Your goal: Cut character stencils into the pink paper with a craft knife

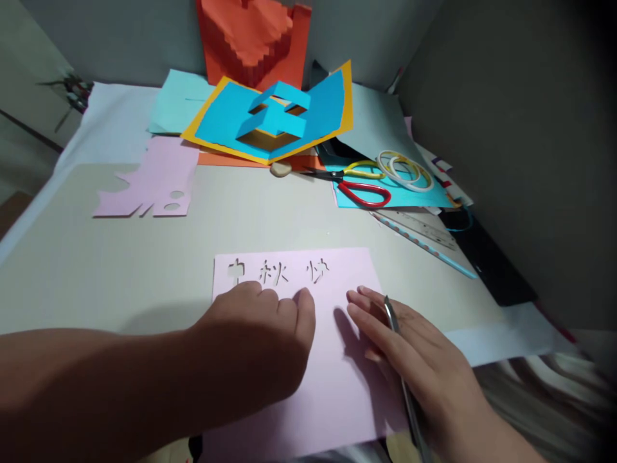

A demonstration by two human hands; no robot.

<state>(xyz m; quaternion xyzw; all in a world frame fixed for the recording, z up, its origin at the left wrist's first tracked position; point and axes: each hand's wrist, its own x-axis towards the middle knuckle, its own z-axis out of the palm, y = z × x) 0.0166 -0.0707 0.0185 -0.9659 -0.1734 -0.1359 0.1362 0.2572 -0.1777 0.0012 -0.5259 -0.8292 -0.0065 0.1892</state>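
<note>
A pink sheet of paper (337, 392) lies in front of me, with Chinese characters (274, 272) cut through it in a row near its top edge. My left hand (270, 328) rests on the sheet just below the row, fingers curled under and the fingertips mostly hidden. Whether anything is between those fingers I cannot make out. At the sheet's right side, my right hand (424, 360) holds a slim metal craft knife (409, 399) between its fingers, its tip pointing up and away from the paper. The right fingertips hover at or just over the sheet.
Scissors (344, 177) with yellow and red handles lie beyond the sheet, beside tape rolls (405, 171) and a clear ruler (424, 238). A blue-yellow pop-up card (216, 122), an orange heart card (303, 51) and a cut pink scrap (159, 173) are farther back. Grey panels (506, 141) border the table.
</note>
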